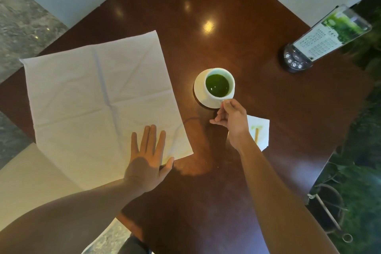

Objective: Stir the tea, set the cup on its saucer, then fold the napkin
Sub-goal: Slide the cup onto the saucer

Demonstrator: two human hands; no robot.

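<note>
A white cup (211, 93) of dark green tea stands on its white saucer (199, 86) near the middle of the dark wooden table (257, 72). My right hand (232, 119) pinches the cup's handle at the cup's near side. A large white napkin (99, 93) lies spread out flat on the table's left part, with fold creases across it. My left hand (147, 159) rests flat, fingers apart, on the napkin's near corner. A wooden stirrer (256, 135) with a green-stained tip lies on a small white paper napkin (261, 132) behind my right wrist.
A clear menu stand (329, 35) on a round black base (293, 61) stands at the table's far right corner. Green plants and a metal frame are off the right edge. Pale seats surround the table's left side and far corners.
</note>
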